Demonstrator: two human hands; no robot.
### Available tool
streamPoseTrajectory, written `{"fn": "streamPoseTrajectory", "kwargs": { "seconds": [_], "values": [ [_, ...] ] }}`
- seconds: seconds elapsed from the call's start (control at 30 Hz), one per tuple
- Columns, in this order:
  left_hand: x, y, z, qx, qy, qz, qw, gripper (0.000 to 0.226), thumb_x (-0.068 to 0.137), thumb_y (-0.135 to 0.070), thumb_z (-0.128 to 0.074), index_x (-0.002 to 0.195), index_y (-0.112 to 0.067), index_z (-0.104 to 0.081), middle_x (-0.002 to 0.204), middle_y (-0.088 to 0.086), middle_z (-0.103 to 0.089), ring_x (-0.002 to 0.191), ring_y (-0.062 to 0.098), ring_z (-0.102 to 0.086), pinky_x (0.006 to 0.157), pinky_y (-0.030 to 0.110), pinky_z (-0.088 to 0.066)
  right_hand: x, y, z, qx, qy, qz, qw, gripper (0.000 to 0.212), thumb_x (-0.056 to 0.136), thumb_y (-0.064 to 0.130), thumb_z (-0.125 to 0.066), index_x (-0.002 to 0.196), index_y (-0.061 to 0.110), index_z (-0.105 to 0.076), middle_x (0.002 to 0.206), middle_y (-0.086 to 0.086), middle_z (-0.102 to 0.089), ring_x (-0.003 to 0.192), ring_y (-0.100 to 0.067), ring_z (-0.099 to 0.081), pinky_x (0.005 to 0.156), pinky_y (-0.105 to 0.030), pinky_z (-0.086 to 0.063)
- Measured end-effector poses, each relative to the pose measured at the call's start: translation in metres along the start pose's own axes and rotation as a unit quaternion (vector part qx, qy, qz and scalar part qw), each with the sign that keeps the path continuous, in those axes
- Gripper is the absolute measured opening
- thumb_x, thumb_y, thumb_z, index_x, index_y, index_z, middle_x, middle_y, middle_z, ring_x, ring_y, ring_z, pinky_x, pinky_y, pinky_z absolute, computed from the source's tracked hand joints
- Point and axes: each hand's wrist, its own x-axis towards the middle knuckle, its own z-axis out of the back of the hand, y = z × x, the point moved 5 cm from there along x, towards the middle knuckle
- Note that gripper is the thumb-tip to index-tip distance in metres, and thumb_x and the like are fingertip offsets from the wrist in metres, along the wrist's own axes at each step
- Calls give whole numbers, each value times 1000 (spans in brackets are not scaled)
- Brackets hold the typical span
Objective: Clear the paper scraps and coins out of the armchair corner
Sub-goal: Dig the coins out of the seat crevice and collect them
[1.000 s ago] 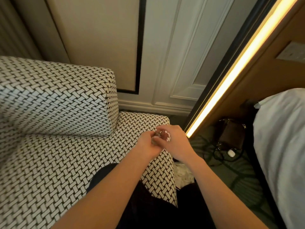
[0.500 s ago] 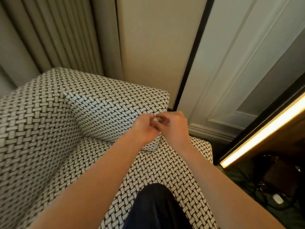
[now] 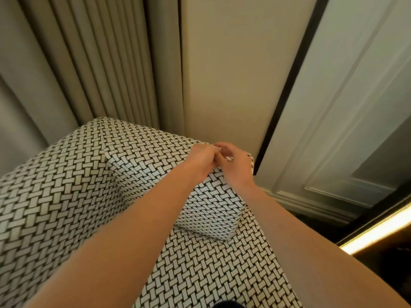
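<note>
My left hand and my right hand meet fingertip to fingertip over the top of the armrest of the black-and-white woven armchair. Both hands have curled fingers. A small pale, shiny bit, which looks like a coin, shows between the fingertips; the rest of what they hold is hidden inside the hands. No paper scraps are visible. The chair's inner corner lies under my left forearm.
Pleated beige curtains hang behind the chair, next to a cream wall panel and a white panelled door. A glowing light strip runs at the lower right. The seat cushion spreads below my arms.
Both hands, still joined, have risen from above the seat's front edge to the top of the armrest. My view has swung up and left, away from the bed and floor.
</note>
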Motion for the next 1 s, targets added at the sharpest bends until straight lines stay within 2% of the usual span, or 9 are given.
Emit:
{"fn": "streamPoseTrajectory", "kwargs": {
  "seconds": [0.07,0.17,0.27,0.37,0.43,0.47,0.53,0.7,1.0],
  "values": [
    [11,5,4,114,-50,-42,991,25,91,2,-37,91,-3,-62,103,16,-66,98,28,-61,94,39,-48,5,-6,-10,-22,31,5,999,28,90,13,-58,117,19,-63,102,6,-67,94,-4,-57,83,-6,-40],
    [15,6,9,235,-101,-120,959,33,96,-3,-35,115,-9,-60,113,5,-64,103,20,-59,96,36,-48,10,-15,-24,-71,35,35,996,38,88,13,-59,124,24,-58,111,6,-67,106,-12,-58,96,-37,-46],
    [16,5,14,320,-78,-205,922,33,99,-4,-34,122,-12,-55,113,0,-60,102,11,-55,90,21,-43,9,-19,-30,-141,32,48,988,44,88,20,-59,130,29,-50,113,8,-65,111,-16,-52,101,-40,-39],
    [24,8,16,419,-18,-260,870,32,99,-6,-32,126,-10,-50,125,6,-57,113,17,-53,98,23,-40,8,-21,-29,-184,24,42,982,46,90,27,-56,134,28,-44,119,5,-61,118,-16,-45,104,-37,-34],
    [33,13,23,530,-8,-245,812,39,100,-10,-31,138,-12,-37,146,8,-40,142,25,-24,116,42,-21,7,-19,-30,-224,33,47,973,41,92,34,-49,133,25,-45,125,4,-59,123,-16,-41,104,-36,-30],
    [37,15,29,584,-13,-228,779,41,101,-13,-29,142,-15,-31,151,5,-32,146,23,-7,118,48,-7,7,-17,-31,-243,42,49,968,40,93,36,-46,131,24,-46,126,4,-58,125,-16,-39,104,-36,-27],
    [43,14,45,640,-22,-200,741,42,103,-23,-21,145,-18,-22,156,1,-23,146,19,8,116,51,6,6,-16,-33,-268,52,53,961,39,92,38,-43,129,25,-48,128,4,-56,128,-16,-36,105,-37,-26],
    [47,11,59,657,-26,-178,732,47,103,-32,-18,149,-27,-17,158,-12,-10,146,15,6,116,48,8,6,-13,-37,-304,56,72,948,41,93,38,-39,131,29,-48,132,9,-54,129,-15,-35,105,-39,-26],
    [45,8,66,546,-145,-271,779,38,100,-12,-32,133,-20,-49,136,2,-53,138,14,-32,119,41,-8,4,-10,-33,-272,15,72,959,39,91,34,-45,128,26,-50,124,6,-59,121,-14,-42,101,-36,-29]
  ]
}}
